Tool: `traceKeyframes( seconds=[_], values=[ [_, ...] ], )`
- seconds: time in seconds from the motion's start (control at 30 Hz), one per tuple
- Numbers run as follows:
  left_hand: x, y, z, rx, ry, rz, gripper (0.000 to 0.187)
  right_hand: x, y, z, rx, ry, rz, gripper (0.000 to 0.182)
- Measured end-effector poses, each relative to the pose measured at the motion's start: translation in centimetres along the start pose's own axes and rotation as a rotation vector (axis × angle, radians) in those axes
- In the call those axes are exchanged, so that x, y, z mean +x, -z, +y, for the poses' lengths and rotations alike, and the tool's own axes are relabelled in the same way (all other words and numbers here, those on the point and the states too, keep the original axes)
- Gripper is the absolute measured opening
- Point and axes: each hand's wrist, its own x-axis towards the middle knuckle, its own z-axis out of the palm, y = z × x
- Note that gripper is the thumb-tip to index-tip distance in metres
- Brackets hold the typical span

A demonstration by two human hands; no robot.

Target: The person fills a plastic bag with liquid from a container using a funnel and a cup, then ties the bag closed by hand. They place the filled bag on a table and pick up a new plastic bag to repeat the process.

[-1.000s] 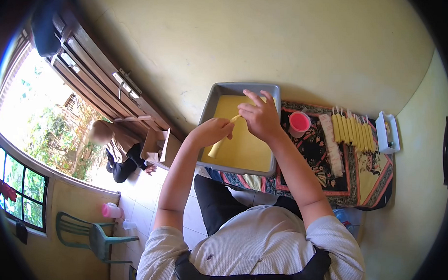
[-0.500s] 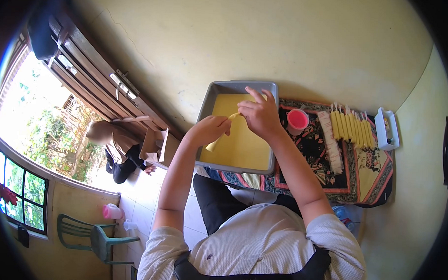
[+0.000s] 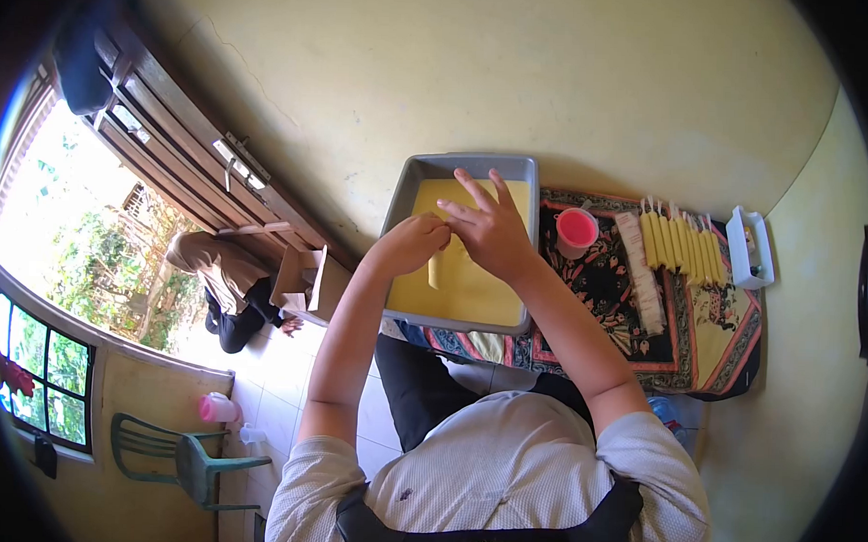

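A slim plastic bag of yellow liquid (image 3: 437, 273) hangs over a grey tub (image 3: 395, 212) of yellow liquid. My left hand (image 3: 411, 246) is closed around the top of the bag. Close against it, my right hand (image 3: 493, 237) pinches at the bag's neck with thumb and a finger, its other fingers spread upward. The neck itself is hidden by my fingers. To the right of the tub is a pink cup (image 3: 577, 230), and beside that lies a pale strip of what look like flat plastic bags (image 3: 637, 273).
Several filled yellow bags (image 3: 679, 243) lie in a row on the patterned cloth (image 3: 604, 329), near a white basket (image 3: 750, 249). At left, a person (image 3: 228, 283) sits on the floor by a cardboard box (image 3: 304, 284) and an open door. A green chair (image 3: 184, 458) stands lower left.
My right hand has moved left to meet my left hand at the bag's neck. The bag swung from slanted to nearly upright. The person at the door leans lower.
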Motion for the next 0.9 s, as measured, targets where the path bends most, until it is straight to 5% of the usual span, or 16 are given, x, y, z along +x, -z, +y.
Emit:
traceKeyframes(
  seconds=[0.5, 0.77, 0.9],
  values=[
    [-0.9, -0.5, 0.4, -0.011, -0.081, 0.175, 0.037, 1.0, -0.4, 3.9, 0.075, 0.033, 0.023, 0.011],
    [-1.0, -0.8, 0.2, -0.076, 0.012, 0.214, 0.032, 1.1, -0.1, 0.7, -0.002, -0.023, 0.023, 0.009],
    [-1.0, -0.7, 0.4, -0.073, 0.015, 0.211, 0.032, 0.7, -0.7, 0.7, -0.027, 0.065, -0.086, 0.021]
  ],
)
